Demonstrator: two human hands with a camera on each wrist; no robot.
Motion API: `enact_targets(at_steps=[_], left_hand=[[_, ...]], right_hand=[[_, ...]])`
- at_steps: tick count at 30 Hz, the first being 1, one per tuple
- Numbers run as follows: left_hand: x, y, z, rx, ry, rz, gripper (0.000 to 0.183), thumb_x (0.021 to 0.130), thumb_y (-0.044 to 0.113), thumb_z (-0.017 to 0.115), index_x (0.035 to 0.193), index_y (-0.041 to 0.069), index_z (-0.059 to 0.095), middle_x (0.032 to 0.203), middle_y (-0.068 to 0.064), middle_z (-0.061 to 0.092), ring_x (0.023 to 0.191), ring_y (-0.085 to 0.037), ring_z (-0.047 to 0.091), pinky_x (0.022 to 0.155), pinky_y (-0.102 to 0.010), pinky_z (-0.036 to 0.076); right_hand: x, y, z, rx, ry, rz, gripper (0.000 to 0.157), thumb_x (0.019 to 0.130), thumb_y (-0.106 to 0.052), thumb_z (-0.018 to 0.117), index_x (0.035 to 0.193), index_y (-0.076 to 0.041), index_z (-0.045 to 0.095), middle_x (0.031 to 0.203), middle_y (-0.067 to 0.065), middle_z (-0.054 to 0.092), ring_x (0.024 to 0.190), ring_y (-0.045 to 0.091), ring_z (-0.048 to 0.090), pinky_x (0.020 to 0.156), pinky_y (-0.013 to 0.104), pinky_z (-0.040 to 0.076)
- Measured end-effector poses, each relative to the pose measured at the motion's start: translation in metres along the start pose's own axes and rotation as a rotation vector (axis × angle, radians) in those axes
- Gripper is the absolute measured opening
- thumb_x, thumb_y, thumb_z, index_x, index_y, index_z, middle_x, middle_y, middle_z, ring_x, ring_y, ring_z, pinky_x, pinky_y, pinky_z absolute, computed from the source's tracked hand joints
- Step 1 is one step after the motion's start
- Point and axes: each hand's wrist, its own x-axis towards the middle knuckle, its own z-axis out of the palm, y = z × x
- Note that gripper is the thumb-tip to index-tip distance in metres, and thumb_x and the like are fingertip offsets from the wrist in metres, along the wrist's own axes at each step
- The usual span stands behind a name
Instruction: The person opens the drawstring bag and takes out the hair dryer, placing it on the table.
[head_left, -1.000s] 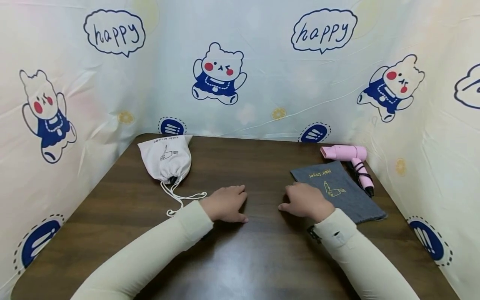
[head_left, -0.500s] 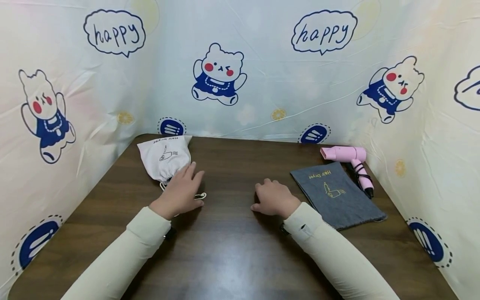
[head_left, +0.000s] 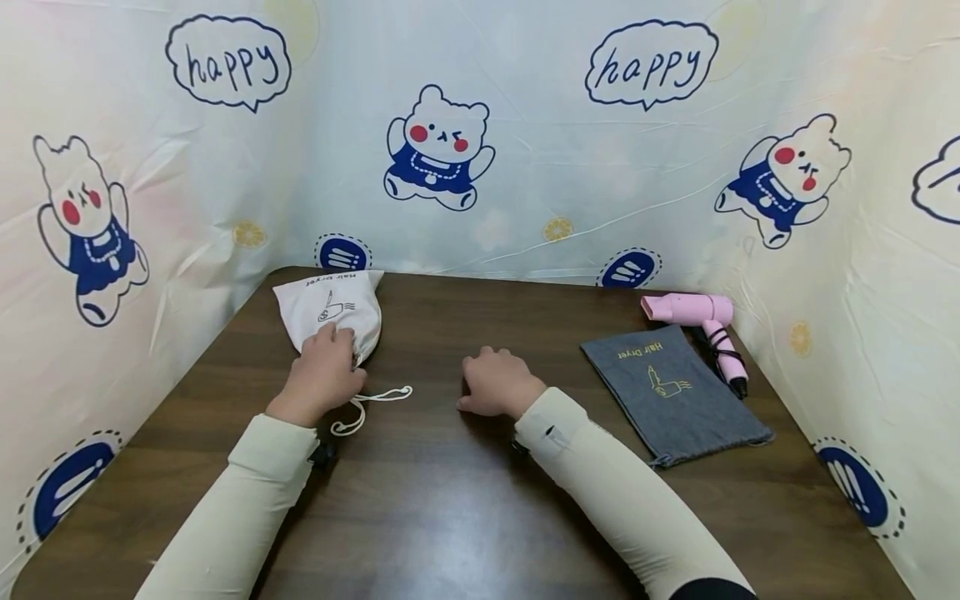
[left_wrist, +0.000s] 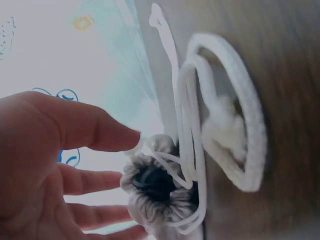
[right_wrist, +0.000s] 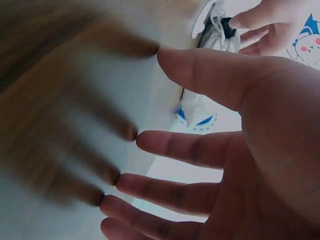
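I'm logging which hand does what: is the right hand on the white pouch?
No, the right hand is apart from the white pouch, while the left hand is at its gathered mouth.

Head view: illumination is bright, soft and even across the pale printed fabric backdrop [head_left: 525, 150]. A diffuse white glare patch marks the near centre of the dark brown wood-grain tabletop [head_left: 465, 508]. Soft shadows fall along the inner sides of the cream fabric sleeves [head_left: 630, 492]. Left wrist view: backdrop overexposed; white braided drawstring cord [left_wrist: 251, 110] soft-edged; wood grain blurred. Right wrist view: tabletop heavily smeared, with dark, blurred reflections at the fingertips of the bare right hand [right_wrist: 260, 145].
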Motion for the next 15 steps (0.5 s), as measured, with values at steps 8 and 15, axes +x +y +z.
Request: enact_targets(at_steps=[8,15], left_hand=[[-0.001,-0.012,-0.001,-0.03,0.071,-0.046,0.052,0.094,0.02,0.065,0.138,-0.004,0.05,0.136,-0.036,0.048,0.116,-0.061,0.052,0.088,-0.072,0.045],[0.003,-0.015,-0.004,-0.057,0.075,-0.067,0.05,0.094,0.02,0.07,0.136,0.0,0.051,0.13,-0.032,0.052,0.114,-0.052,0.058,0.091,-0.065,0.047]], right_hand=[[0.031,-0.029,-0.01,0.07,0.09,-0.086,0.029,0.096,-0.047,0.067,0.102,-0.019,0.07,0.108,0.002,0.066,0.096,0.019,0.065,0.071,0.041,0.056],[0.059,-0.052,-0.014,0.215,0.181,-0.123,0.023,0.096,-0.043,0.068,0.09,-0.022,0.065,0.085,-0.008,0.063,0.075,0.011,0.06,0.06,0.032,0.05]])
